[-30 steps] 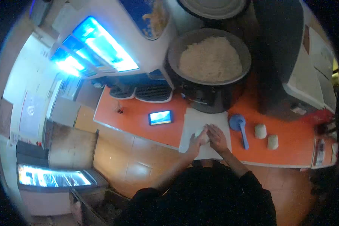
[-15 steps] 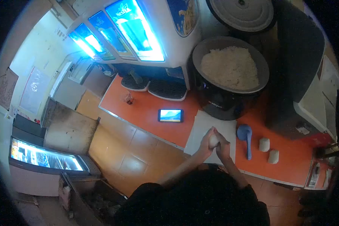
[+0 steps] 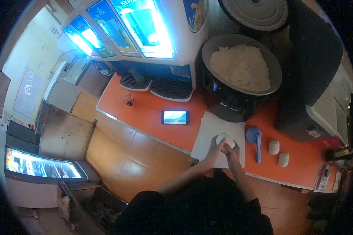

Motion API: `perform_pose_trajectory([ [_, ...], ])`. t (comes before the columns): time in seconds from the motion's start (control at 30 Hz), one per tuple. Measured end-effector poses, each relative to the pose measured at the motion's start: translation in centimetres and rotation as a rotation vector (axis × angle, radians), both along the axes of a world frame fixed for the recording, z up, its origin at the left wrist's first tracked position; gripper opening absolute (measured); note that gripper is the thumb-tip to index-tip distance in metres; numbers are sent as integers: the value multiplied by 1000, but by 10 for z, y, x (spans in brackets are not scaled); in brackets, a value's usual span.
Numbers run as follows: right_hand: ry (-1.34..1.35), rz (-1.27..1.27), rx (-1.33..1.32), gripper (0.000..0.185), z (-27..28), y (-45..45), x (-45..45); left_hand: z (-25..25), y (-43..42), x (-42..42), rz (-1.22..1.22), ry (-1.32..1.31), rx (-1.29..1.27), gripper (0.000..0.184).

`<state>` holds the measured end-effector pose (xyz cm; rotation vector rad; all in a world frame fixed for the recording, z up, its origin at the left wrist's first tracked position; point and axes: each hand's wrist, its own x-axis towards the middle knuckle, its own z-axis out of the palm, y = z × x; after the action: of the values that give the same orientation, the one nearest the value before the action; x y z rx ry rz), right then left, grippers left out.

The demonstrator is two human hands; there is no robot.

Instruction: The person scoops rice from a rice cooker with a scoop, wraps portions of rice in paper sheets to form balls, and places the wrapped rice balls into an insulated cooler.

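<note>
A white rice ball (image 3: 224, 139) sits between my two hands, over a white sheet (image 3: 206, 131) on the orange counter. My left hand (image 3: 213, 151) cups it from the left, and the fingers of my right hand (image 3: 233, 153) wrap its right and near side. Just right of the sheet lies a blue rice scoop (image 3: 254, 135), its handle toward me. Two more whitish rice balls, one (image 3: 273, 147) slightly farther from me and the other (image 3: 283, 159) nearer, rest beyond the scoop. Behind the sheet stands an open rice cooker (image 3: 228, 107) full of cooked rice (image 3: 241, 66).
A lit phone (image 3: 175, 117) lies on the counter (image 3: 149, 113) left of the sheet. A drinks dispenser (image 3: 184, 47) stands behind it, with a small glass (image 3: 128, 99) near its tray. At right is a large dark machine (image 3: 313, 74). The counter's front edge runs close to my body.
My hands have shifted their grip from pressed around the rice ball to holding it at the fingers, so more of its top shows. The view has tilted slightly.
</note>
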<state>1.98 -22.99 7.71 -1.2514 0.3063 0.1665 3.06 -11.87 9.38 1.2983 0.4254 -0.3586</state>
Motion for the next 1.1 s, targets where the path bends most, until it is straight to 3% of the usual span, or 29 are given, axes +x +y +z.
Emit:
perform_pose_trajectory([
  [0.03,114,30,218,57,3,0,1,-9,10,-1,-74,-218,30,55],
  [0.07,119,22,215,57,7,-2,-1,-17,15,1,-81,-212,26,55],
  [0.13,277,79,-4,59,32,-1,-2,-21,20,7,-245,-287,75,50],
  [0.27,290,212,-215,62,8,-22,4,-17,17,7,-334,-244,24,39],
  [0.37,111,215,-264,59,4,-35,2,-35,13,9,-319,-247,-105,32],
  [0.43,87,494,-488,73,18,-57,5,-24,9,11,-437,-430,-33,31],
  [0.47,91,461,-499,73,22,-66,1,-15,4,10,-467,-439,-49,31],
  [0.53,-376,502,-954,87,33,-85,0,7,-15,10,-445,-170,0,33],
  [0.57,-362,451,-984,87,46,-92,3,4,-23,13,-497,-157,84,34],
  [0.63,-481,581,-964,92,70,-108,10,7,-58,12,-580,-165,162,34],
  [0.67,-521,616,-960,94,78,-121,12,14,-78,8,-482,-251,157,36],
  [0.73,-184,647,-958,86,80,-149,13,7,-107,9,-390,-344,147,38],
  [0.77,-186,633,-963,86,83,-168,18,-11,-120,15,-394,-630,419,43],
  [0.83,-78,859,-920,91,95,-211,21,30,-146,18,-489,-727,649,51],
  [0.87,-107,781,-913,87,123,-234,19,52,-160,20,-529,-777,764,56],
  [0.93,-154,657,-839,87,185,-283,18,117,-183,22,-458,-95,-285,56],
  [0.97,-177,613,-770,91,209,-309,21,124,-184,31,-456,10,-444,50],
  [1.03,-302,472,-902,97,263,-363,33,89,-177,51,-405,-207,-279,46],
  [1.1,-282,418,-1087,100,304,-407,66,51,-160,60,-157,-335,221,32],
])
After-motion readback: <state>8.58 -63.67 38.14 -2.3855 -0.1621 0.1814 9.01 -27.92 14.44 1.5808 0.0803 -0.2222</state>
